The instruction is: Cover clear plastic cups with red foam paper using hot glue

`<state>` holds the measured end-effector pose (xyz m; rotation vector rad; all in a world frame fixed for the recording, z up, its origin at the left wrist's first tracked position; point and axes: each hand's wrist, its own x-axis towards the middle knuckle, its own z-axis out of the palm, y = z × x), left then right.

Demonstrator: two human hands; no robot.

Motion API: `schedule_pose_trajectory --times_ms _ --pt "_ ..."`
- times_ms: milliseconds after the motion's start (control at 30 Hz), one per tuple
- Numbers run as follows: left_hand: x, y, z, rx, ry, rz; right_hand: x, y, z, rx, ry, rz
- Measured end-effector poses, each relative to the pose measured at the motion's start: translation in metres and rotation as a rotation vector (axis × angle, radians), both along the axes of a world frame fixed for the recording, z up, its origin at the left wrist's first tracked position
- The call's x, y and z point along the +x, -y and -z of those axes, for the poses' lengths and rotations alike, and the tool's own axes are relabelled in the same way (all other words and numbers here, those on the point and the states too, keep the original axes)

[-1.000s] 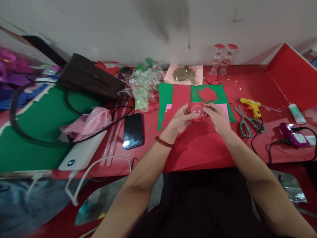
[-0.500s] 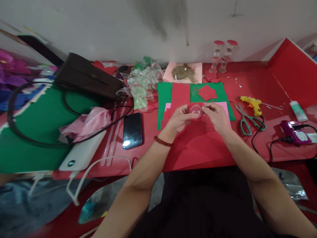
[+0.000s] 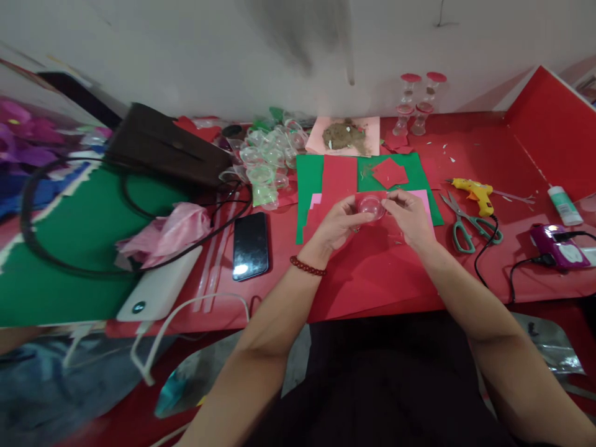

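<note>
A small clear plastic cup [image 3: 371, 208] sits against a piece of red paper [image 3: 371, 195] between my two hands. My left hand [image 3: 342, 222] is closed round the cup's left side, its thumb lying along the near edge. On the other side my right hand [image 3: 406, 212] pinches at the cup's right rim and the paper; its fingertips partly cover the spot. Beneath both hands lie red sheets [image 3: 372, 273], with a green sheet [image 3: 305, 177] and a pink one showing at the back. Red paper squares [image 3: 390, 174] rest beyond my right hand.
Right of me are green-handled scissors [image 3: 462, 233], a yellow glue gun [image 3: 475, 189] with a cord, a glue bottle [image 3: 564, 206] and a purple power socket [image 3: 561, 248]. Leftward lie a phone [image 3: 250, 245] and clear cups [image 3: 267, 158]. Joined cups [image 3: 406, 105] stand behind, near sand [image 3: 344, 136].
The view has shifted very slightly. Both hands keep the cup and red paper in nearly the same place.
</note>
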<state>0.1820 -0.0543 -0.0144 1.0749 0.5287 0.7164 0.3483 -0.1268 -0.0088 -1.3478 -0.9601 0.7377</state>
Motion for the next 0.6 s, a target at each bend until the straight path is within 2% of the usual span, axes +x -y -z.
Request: schedule_pose_trajectory --times_ms 133,333,467,600 --pt "0.0010 -0.0001 0.0006 -0.040 0.047 -0.013 0.0007 -0.0016 0.0030 0.006 -0.097 0.034" --pt "0.0024 -0.0058 0.0078 -0.146 -0.032 -0.155 -0.0009 -0.0052 0.0073 -0.063 -0.233 0.091" --pt "0.0032 -0.0047 0.0070 -0.115 -0.074 -0.176 -0.0015 -0.0051 0.0070 -0.092 -0.293 0.050" --pt "0.0018 -0.0060 0.0073 -0.087 -0.105 -0.229 0.0003 -0.0035 0.0051 -0.123 -0.252 -0.006"
